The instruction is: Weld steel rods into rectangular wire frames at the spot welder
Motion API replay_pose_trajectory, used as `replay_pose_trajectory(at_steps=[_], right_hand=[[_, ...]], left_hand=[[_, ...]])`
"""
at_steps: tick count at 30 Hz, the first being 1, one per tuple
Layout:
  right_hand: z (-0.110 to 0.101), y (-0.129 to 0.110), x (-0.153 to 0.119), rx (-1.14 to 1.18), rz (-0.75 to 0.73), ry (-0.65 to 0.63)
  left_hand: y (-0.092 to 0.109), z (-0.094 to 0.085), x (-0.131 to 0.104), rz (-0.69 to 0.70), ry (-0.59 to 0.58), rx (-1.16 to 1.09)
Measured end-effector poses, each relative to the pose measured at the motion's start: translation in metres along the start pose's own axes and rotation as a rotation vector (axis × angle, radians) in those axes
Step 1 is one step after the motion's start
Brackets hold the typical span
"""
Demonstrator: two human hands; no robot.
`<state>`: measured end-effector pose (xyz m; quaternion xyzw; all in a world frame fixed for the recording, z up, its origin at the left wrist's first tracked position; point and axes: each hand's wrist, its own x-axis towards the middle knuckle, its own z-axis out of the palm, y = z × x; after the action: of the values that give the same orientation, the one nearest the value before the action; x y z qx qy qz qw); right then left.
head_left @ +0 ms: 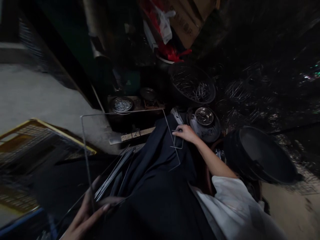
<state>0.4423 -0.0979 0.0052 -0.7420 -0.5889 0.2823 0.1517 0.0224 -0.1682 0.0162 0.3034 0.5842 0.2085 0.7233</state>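
Note:
A thin metal wire frame (122, 113), bent with square corners, spans the space over my lap. My left hand (86, 215), slightly blurred at lower left, grips the lower end of the frame's left side. My right hand (187, 134) has its fingers pinched on a small bent wire piece (182, 144), right against the frame's right side; whether the two touch I cannot tell. A bundle of straight wire rods (115, 173) lies beside my left hand, along the dark cloth (160, 186) over my legs.
Ahead, a dish of small metal parts (121, 104) sits on a board. A large dark tub (212, 96) of wire pieces and a shiny bowl (204, 116) stand ahead-right. A black round container (267, 153) is at right. A yellow crate (37, 123) is at left.

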Motion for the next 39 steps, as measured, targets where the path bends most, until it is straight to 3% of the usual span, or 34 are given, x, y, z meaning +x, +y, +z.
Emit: replay_pose_trajectory(at_steps=[3,5,8,11,16,21,24,29,35,39], right_hand=[[-0.006,-0.009,0.004,0.422,-0.096,0.042],[-0.001,-0.023,0.012,0.718,-0.051,0.033],[0.022,-0.050,0.034,1.013,0.082,-0.037],[0.058,-0.073,0.065,1.152,0.167,-0.068],[0.111,-0.100,0.111,1.321,0.318,-0.042],[0.136,-0.123,0.135,1.418,0.350,0.078],[0.141,-0.133,0.144,1.461,0.320,0.114],[0.138,-0.142,0.155,1.519,0.293,0.170],[0.138,-0.145,0.160,1.490,0.291,0.276],[0.136,-0.146,0.163,1.447,0.261,0.337]], left_hand=[[0.006,0.014,0.008,0.028,-0.157,-0.090],[0.003,0.023,0.019,0.063,-0.201,-0.171],[-0.010,0.029,0.037,0.103,-0.279,-0.222],[-0.022,0.028,0.046,0.117,-0.326,-0.241],[-0.032,0.026,0.044,0.139,-0.248,-0.277],[-0.038,0.020,0.049,0.183,-0.196,-0.283],[-0.041,0.015,0.052,0.203,-0.196,-0.276],[-0.040,0.013,0.053,0.161,-0.304,-0.322],[-0.043,0.010,0.060,0.227,-0.138,-0.210],[-0.046,0.012,0.062,0.215,-0.143,-0.243]])
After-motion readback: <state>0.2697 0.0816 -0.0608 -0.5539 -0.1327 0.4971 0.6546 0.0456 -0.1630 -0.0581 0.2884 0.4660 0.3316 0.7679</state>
